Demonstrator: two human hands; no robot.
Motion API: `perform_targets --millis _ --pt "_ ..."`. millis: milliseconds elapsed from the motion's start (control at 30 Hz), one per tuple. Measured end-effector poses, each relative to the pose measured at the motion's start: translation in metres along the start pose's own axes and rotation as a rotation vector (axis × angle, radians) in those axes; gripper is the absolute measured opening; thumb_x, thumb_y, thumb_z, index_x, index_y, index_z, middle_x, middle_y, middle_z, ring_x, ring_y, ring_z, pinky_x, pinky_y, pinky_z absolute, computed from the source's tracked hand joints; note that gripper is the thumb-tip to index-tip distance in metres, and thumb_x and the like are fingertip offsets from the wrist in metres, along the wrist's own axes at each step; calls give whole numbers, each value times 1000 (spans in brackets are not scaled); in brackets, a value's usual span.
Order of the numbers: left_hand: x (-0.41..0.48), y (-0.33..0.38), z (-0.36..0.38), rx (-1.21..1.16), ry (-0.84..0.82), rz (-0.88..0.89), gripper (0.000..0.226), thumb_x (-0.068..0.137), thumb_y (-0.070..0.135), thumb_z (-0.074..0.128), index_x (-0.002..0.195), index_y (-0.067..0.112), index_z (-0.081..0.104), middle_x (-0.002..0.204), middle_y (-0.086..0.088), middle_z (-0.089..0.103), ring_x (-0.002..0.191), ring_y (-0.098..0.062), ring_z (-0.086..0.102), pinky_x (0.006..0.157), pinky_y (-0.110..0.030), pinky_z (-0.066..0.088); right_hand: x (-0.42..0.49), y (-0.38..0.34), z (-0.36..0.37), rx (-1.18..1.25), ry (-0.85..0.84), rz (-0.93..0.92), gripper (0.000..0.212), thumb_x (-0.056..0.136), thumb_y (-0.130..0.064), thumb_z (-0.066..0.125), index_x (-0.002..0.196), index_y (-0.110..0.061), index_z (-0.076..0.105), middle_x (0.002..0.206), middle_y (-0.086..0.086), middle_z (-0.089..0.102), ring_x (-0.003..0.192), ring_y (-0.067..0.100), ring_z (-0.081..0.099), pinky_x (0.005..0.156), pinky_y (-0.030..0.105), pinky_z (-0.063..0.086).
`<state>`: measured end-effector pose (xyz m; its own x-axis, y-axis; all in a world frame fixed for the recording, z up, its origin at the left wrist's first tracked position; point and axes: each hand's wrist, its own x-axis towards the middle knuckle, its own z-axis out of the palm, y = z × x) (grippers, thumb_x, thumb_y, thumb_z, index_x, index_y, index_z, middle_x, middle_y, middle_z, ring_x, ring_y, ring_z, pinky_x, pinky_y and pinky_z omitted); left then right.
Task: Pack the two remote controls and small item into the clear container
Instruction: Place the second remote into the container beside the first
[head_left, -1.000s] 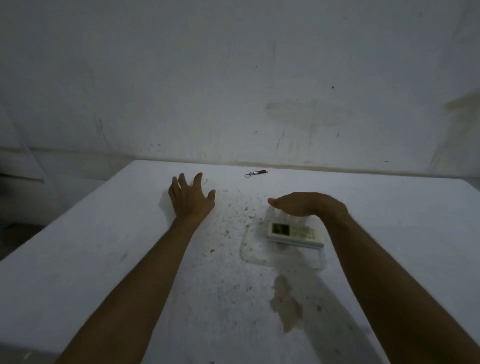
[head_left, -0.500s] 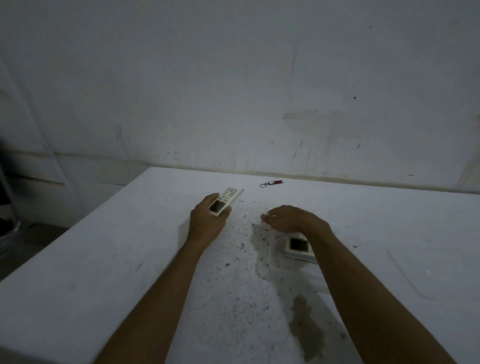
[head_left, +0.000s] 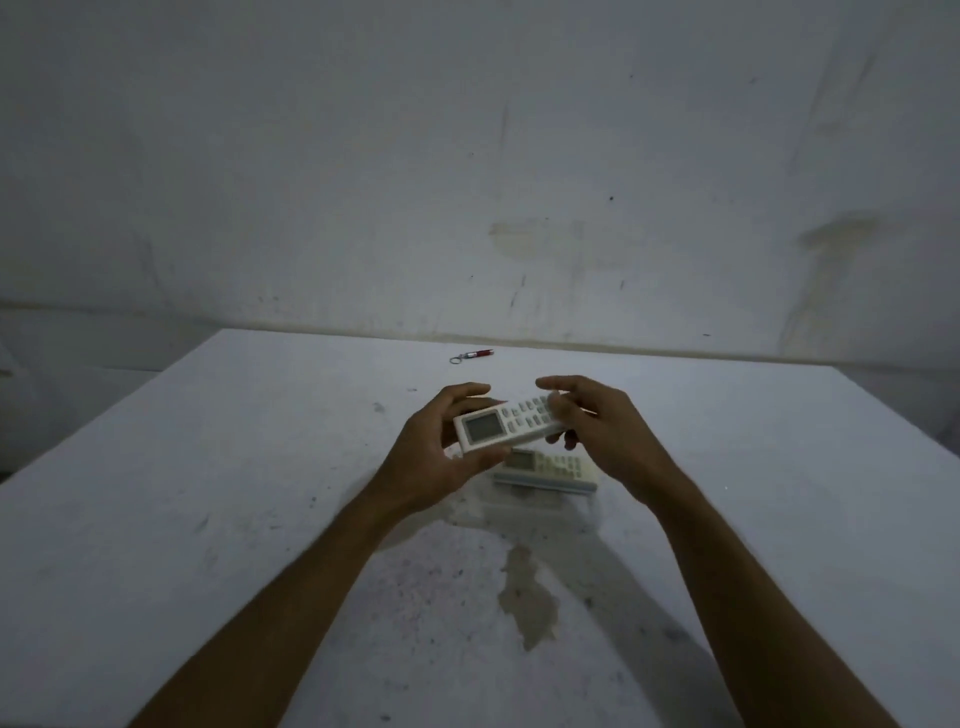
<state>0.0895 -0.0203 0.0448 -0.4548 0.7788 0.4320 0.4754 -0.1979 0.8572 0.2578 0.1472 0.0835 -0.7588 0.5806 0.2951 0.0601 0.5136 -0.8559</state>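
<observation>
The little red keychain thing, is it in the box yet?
Out. The small red keychain item lies alone on the white table, far behind both hands.

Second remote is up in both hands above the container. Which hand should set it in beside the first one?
Left, probably. The left hand wraps the held remote's display end firmly; the right hand only touches its button end with its fingertips, directly over the container.

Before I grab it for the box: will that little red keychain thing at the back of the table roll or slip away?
The red keychain item looks like a small cylinder, so a nudge may roll it. Its ring end probably flops loosely. It seems very light, so pinch it rather than sweep it across the table.
</observation>
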Motion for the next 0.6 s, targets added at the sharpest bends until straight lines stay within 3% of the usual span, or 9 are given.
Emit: perform_targets --millis 133,200,267,433,500,600 --pt "-1 1 15 -122 162 -27 59 74 35 89 125 19 64 119 4 76 109 -14 74 89 -33 62 -19 15 -1 75 22 5 26 107 -25 48 124 -24 66 112 1 72 92 19 72 76 28 59" --pt "0 1 16 -123 168 -43 53 75 40 86 121 23 67 116 8 78 107 -12 75 89 -33 62 -22 18 4 -126 34 -54 25 104 -40 48 123 -33 63 120 -8 62 105 7 63 81 16 54" --pt "0 1 14 -74 163 -50 56 76 45 83 125 22 68 117 7 77 108 -12 74 92 -33 61 -24 17 8 -303 42 -153 40 96 -58 49 128 -37 62 124 -16 52 113 -3 52 87 11 45" --pt "1 7 8 1 173 -8 62 80 47 78 131 13 67 123 -1 74 115 -20 70 98 -38 58 -30 13 13 -411 49 -288 44 94 -58 53 132 -38 59 124 -25 49 116 -15 37 98 30 36" --pt "2 11 4 67 163 26 64 81 52 80 132 15 67 123 2 73 115 -16 68 101 -42 56 -31 11 14 -384 31 -291 44 93 -61 53 133 -42 55 125 -29 52 117 -13 41 99 33 39" --pt "2 17 2 86 119 43 78 71 68 78 138 31 58 124 14 71 116 -3 66 101 -26 52 -33 9 17 -301 -74 -316 57 91 -63 57 143 -47 40 126 -31 55 112 -1 57 90 20 46"
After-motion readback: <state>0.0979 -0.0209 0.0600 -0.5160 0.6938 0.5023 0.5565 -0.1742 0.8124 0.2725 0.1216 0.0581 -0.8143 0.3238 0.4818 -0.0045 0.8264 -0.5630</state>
